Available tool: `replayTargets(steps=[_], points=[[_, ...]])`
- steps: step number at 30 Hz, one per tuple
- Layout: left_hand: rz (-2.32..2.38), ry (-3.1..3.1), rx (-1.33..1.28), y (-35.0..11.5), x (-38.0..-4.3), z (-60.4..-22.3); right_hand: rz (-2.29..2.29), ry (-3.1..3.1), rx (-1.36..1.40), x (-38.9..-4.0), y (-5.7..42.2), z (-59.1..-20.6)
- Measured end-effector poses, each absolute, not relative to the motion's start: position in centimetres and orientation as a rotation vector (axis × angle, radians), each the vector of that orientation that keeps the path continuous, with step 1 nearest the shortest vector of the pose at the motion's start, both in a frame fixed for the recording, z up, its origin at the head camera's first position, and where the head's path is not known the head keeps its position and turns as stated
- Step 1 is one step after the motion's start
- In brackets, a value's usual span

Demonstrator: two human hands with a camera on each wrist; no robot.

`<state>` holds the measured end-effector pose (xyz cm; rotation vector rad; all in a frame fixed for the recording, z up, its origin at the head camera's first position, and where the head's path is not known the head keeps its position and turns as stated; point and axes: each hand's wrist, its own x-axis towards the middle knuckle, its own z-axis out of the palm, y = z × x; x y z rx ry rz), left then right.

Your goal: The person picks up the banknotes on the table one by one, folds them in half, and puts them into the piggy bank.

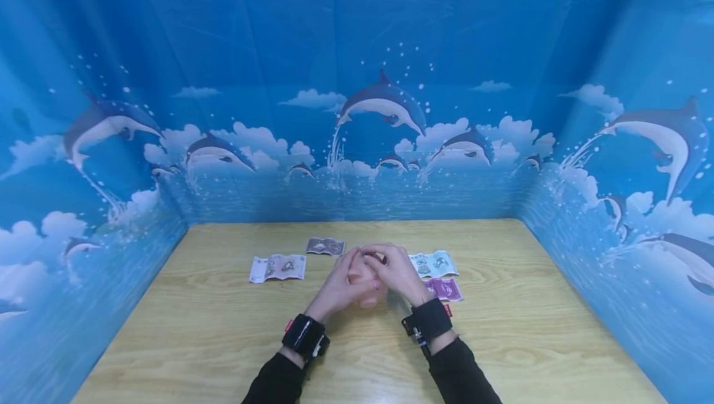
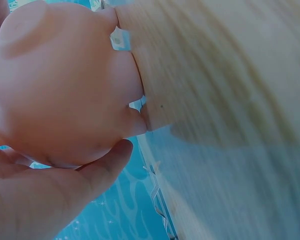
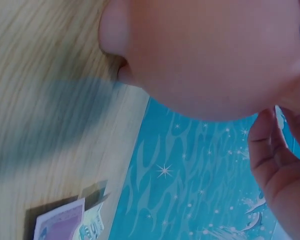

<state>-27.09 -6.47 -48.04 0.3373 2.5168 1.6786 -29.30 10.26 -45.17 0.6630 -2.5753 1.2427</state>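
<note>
Piggy bank (image 2: 65,95) standing on the desk (image 1: 206,323), its side gripped by the left hand (image 1: 338,286), which should brace it steadily while the right hand (image 1: 398,271), its hold indeterminable, works gently at the top.

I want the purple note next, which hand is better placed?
Probably the right hand: the purple note lies beside its wrist, on its own side. The left hand grips the pink pig figure and sits farther away.

Between the fingers (image 1: 386,249), a pink pig (image 2: 65,85) is blocking; banknotes (image 1: 277,267) are lying left and right; bench (image 1: 362,360) on the fingers' near side is giving room.
</note>
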Motion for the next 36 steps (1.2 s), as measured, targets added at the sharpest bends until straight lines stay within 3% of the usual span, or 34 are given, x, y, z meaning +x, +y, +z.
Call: replayTargets(steps=[14, 36], points=[[1.689, 2.522, 0.351, -6.45, -27.23, -48.13, 1.299, -2.585, 0.562, -29.34, 9.94, -44.96], [1.658, 2.522, 0.335, -6.48, -27.13, -48.34, 1.214, -2.553, 0.631, -29.31, 10.18, -45.03]])
